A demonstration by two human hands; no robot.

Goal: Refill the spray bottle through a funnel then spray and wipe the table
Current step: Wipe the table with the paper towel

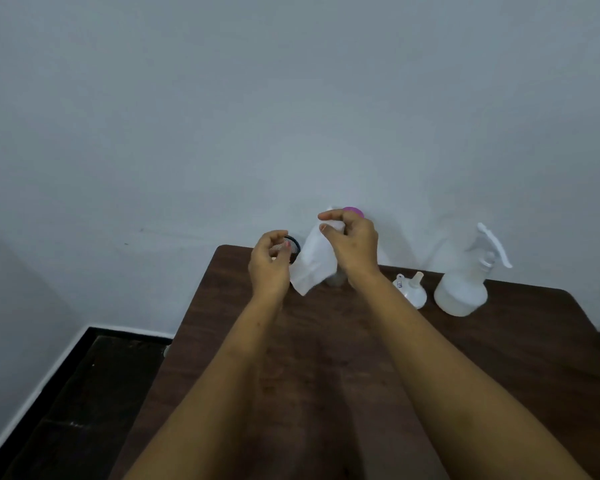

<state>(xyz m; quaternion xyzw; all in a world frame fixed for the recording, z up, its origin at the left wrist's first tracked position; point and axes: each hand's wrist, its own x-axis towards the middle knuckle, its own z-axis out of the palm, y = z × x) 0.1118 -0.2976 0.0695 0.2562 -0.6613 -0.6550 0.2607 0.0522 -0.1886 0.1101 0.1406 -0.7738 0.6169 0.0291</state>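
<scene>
My right hand (355,247) pinches the top of a white cloth (314,268), which hangs down over the far edge of the brown table (326,358). Just left of it, my left hand (269,268) has its fingers curled on a small black round object (294,249), mostly hidden behind the fingertips. A clear spray bottle (461,292) with a white trigger head stands at the back right. A white funnel (411,292) lies on its side between the spray bottle and my right wrist. A clear bottle with a purple cap (354,211) stands behind my right hand, largely hidden.
The table stands against a pale wall (291,116). Its left edge drops to a dark floor (77,410) with a white skirting strip. The near half of the tabletop holds only my forearms.
</scene>
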